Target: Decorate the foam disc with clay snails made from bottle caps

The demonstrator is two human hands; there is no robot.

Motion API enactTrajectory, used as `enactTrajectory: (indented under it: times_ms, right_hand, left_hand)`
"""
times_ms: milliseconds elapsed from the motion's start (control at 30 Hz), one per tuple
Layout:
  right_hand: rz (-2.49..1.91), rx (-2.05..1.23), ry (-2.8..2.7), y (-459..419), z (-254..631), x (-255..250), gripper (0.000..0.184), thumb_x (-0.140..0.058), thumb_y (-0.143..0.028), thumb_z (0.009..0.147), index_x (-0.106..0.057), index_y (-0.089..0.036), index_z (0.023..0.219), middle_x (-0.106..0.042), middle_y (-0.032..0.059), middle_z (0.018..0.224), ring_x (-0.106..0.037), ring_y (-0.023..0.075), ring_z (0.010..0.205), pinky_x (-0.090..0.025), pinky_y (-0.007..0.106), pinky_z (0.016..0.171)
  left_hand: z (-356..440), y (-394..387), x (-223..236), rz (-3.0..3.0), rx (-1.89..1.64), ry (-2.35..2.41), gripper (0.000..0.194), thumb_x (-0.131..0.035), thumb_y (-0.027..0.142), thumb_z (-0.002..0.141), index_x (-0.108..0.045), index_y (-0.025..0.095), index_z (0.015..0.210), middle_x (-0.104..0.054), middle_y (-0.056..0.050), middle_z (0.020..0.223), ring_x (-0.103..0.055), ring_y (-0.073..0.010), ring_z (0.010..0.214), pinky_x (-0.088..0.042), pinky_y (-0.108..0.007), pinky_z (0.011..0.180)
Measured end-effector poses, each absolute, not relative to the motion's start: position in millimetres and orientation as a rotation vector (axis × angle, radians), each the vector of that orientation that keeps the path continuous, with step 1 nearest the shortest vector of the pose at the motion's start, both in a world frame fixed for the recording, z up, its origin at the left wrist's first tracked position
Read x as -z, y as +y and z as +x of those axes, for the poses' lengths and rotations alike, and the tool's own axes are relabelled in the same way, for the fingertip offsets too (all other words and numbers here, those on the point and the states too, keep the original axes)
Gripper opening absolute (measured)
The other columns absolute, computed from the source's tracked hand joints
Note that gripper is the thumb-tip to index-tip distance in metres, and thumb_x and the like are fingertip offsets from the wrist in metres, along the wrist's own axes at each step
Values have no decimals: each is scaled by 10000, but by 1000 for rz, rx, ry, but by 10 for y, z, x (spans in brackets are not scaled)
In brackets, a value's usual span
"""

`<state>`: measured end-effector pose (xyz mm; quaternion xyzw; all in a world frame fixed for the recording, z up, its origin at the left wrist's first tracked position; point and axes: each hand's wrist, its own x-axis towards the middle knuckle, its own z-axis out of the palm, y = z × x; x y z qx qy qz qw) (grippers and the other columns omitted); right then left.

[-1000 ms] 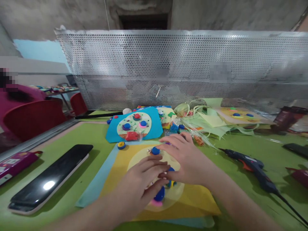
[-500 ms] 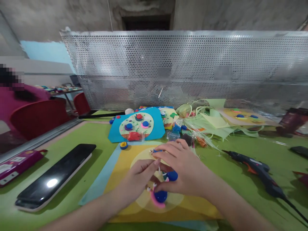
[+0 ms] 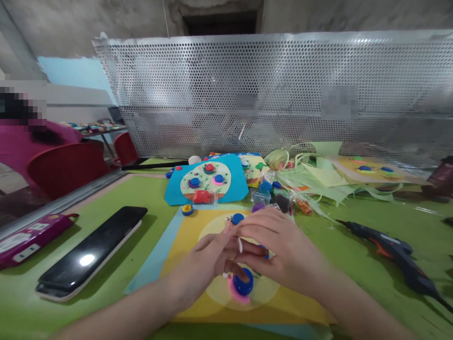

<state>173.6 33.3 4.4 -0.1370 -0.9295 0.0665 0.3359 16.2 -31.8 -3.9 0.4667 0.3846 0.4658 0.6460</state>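
Note:
My left hand (image 3: 208, 262) and my right hand (image 3: 279, 241) meet at the fingertips above a yellow sheet (image 3: 184, 245) bearing a pale cream circle (image 3: 215, 295). A thin white strip, probably soft clay (image 3: 240, 245), hangs between the pinched fingers; exactly which fingers grip it is partly hidden. One left finger reaches down over a blue bottle cap (image 3: 244, 283), which forms a snail shell on a pink clay body (image 3: 238, 293). Beyond the fingertips sits another blue cap (image 3: 237, 218) on the circle. A third blue piece is mostly covered by my right hand.
Left lie a black phone-like case (image 3: 92, 250) and a purple box (image 3: 35, 238). A glue gun (image 3: 382, 250) rests right. Behind are a blue card (image 3: 240, 182) with cap snails, a yellow-filled cap (image 3: 187, 209), clay packets (image 3: 261, 196) and paper scraps (image 3: 318, 177). A metal mesh panel (image 3: 283, 94) stands behind.
My left fingers went from spread to pinched, and my fingertips came together. The white strip came into view between them. The whole view shifted slightly, moving the table things rightward.

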Motion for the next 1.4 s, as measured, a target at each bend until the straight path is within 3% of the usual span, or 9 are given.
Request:
enactTrajectory:
  times_ms: [200,400,567,700,933,1167,1400]
  right_hand:
    - [-330,-120,-2411,318,1732,-47,153,-596,-317,846,-629,-168,857,-686,41,887,-604,166,850,-429,309,771]
    - [-299,-151,-2313,325,1746,-57,119,-589,-293,856,-629,-191,903,-703,27,881,-633,151,848,-482,298,777]
    - [-272,-346,-2196,286,1748,-111,89,-607,-277,841,-645,-197,843,-705,33,884,-655,132,827,-527,242,745]
    - [-247,-512,-2158,264,1750,-152,57,-631,-232,818,-657,-184,800,-694,34,846,-660,118,802,-531,193,732]
    - [-229,-777,-2127,252,1732,-147,51,-648,-175,799,-658,-199,755,-686,13,807,-642,116,783,-532,194,717]
    - [-217,-876,-2063,255,1734,-157,74,-640,-164,802,-654,-198,738,-685,9,792,-645,115,781,-531,186,701]
    - [-213,-1039,-2040,263,1756,-161,84,-662,-116,774,-684,-195,755,-680,10,806,-635,100,776,-507,166,730]
  left_hand:
    - [148,-326,45,1067,-1044,880,470,-464,597,816,-608,159,726,-660,-53,757,-606,-157,659,-512,-304,661]
    - [83,-369,78,1461,-1171,1375,483,-374,603,852,-633,197,816,-662,-38,793,-620,-182,687,-529,-343,695]
    - [-41,-390,90,2002,-1369,1319,330,-371,423,929,-539,220,1127,-594,-68,1120,-559,-197,1009,-485,-331,835]
    - [-111,-416,79,2353,-1378,1121,446,-450,300,915,-347,227,1343,-469,-82,1330,-430,-211,1226,-378,-352,1018]
    - [-77,-460,31,2448,-1373,1005,548,-493,90,867,-316,233,1366,-521,-43,1324,-442,-144,1246,-336,-283,1078]
    - [-62,-456,52,2454,-1464,989,533,-505,39,846,-385,224,1331,-600,-56,1236,-509,-176,1192,-448,-331,1000]
    - [-67,-413,67,2493,-1584,850,572,-498,-21,818,-362,125,1354,-574,-104,1269,-487,-176,1216,-404,-318,1046]
